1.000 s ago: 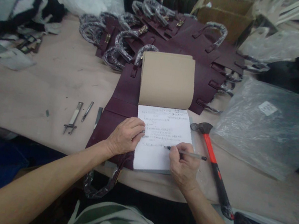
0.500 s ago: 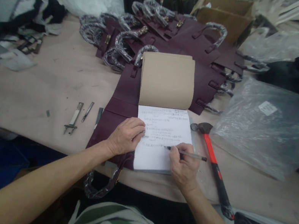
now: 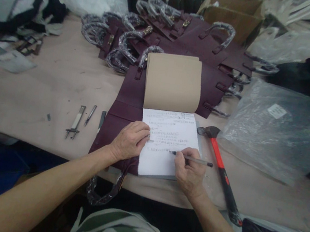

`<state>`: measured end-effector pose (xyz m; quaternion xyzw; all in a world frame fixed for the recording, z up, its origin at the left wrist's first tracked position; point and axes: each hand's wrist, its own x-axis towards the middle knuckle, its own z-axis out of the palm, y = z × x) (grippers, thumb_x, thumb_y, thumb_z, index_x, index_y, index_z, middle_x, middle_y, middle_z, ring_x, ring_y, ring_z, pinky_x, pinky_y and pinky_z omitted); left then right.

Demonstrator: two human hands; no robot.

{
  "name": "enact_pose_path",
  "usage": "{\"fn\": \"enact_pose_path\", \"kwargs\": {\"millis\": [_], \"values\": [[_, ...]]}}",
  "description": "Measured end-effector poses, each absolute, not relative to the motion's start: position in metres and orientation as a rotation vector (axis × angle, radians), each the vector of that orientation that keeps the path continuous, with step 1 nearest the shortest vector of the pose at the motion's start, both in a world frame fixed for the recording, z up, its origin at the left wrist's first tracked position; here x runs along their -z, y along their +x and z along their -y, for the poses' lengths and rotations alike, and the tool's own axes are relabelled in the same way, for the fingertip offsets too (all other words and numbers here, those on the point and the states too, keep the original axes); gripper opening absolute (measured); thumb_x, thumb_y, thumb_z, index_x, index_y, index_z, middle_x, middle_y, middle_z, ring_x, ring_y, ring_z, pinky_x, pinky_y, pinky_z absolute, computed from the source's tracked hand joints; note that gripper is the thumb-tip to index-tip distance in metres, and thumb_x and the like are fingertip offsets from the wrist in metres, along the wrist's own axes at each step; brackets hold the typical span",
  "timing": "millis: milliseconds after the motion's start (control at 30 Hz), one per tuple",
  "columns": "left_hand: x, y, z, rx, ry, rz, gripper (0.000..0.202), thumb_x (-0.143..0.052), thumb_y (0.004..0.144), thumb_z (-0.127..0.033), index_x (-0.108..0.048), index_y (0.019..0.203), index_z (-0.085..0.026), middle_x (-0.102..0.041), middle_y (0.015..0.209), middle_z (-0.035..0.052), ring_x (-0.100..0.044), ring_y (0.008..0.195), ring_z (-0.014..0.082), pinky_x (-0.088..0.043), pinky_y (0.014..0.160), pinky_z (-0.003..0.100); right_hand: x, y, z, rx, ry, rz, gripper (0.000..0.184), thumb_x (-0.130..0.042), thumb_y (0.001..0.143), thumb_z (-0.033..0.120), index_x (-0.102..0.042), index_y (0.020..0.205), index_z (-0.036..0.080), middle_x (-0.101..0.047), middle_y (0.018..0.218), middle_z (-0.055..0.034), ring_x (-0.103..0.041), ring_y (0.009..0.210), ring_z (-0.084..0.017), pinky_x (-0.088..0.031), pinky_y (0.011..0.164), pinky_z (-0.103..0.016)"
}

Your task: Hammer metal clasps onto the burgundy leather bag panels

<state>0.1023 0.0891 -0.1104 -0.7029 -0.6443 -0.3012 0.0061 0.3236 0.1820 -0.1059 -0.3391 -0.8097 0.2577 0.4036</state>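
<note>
An open notebook (image 3: pixel 158 164) lies in front of me, its brown cover folded up at the far side and lines of handwriting on the white page. My right hand (image 3: pixel 190 170) is closed around a pen (image 3: pixel 199 161), whose tip is at the last written line. Curled at the page's left edge is my left hand (image 3: pixel 131 140); a small greyish bit shows by its fingertips, too unclear to name. Under the notebook lies a dark purple leather bag (image 3: pixel 120 126), with a plastic-wrapped handle (image 3: pixel 101 198) hanging over the table edge.
A hammer (image 3: pixel 219 159) with a red and black handle lies right of the notebook, near a clear plastic bag (image 3: pixel 276 141). To the left are a metal gauge-like tool (image 3: pixel 76 122) and a slim metal tool (image 3: pixel 90 115). Behind are several purple bags (image 3: pixel 192 38) and a cardboard box (image 3: pixel 232 17).
My right hand and the pen have shifted very slightly left in view, as has the whole scene. Both hands keep the same hold.
</note>
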Motion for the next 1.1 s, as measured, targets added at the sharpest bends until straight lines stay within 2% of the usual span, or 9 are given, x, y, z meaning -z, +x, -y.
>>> {"fn": "enact_pose_path", "kwargs": {"millis": [1100], "values": [[0.109,0.1028,-0.0897,0.961,-2.19,1.989,0.009,-0.055,0.09,-0.012,-0.063,0.093,-0.017,-0.067,0.103,0.0098,-0.061,0.099,0.0239,-0.052,0.085,0.041,0.1071,0.3237,-0.1813,-0.674,-0.903,2.023,0.015,-0.055,0.087,0.026,-0.051,0.074,0.021,-0.049,0.058,0.0046,-0.045,0.048,-0.01,-0.035,0.048,-0.024]]}}
